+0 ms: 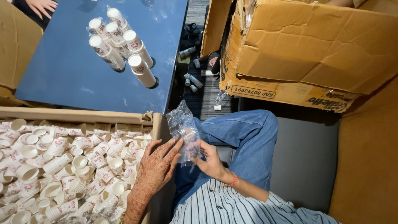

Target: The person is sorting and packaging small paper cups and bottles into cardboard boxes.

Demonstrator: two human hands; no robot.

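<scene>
Plastic bag (182, 124): clear and crumpled, it was held upright between both hands, above the person's lap, its top rising above the fingers.
Left hand (157, 166): patterned with henna, fingers stretched long; its grip was loose, fingertips pressed flat against the left side of the bag.
Right hand (209, 159): its grip was narrow, thumb and fingers pinched on the lower right edge of the bag; an orange bracelet (234, 180) sat at the wrist.
Left of the grip: an open cardboard box (155, 122) was filled with loose white paper cups (62, 153), its corner just beside the left hand.
Beyond the grip: a blue desk (62, 70) carried wrapped stacks of cups (120, 41), standing upright and well apart from the bag.
Right of and beyond the grip: a large brown carton (306, 49) stood on the floor, with a few small cup stacks (192, 81) lying on the dark floor near it.
Under the grip: a knee in blue jeans (248, 137) and a striped shirt (232, 207).
Far corner: another person's hand (41, 6) rested at the desk edge.
</scene>
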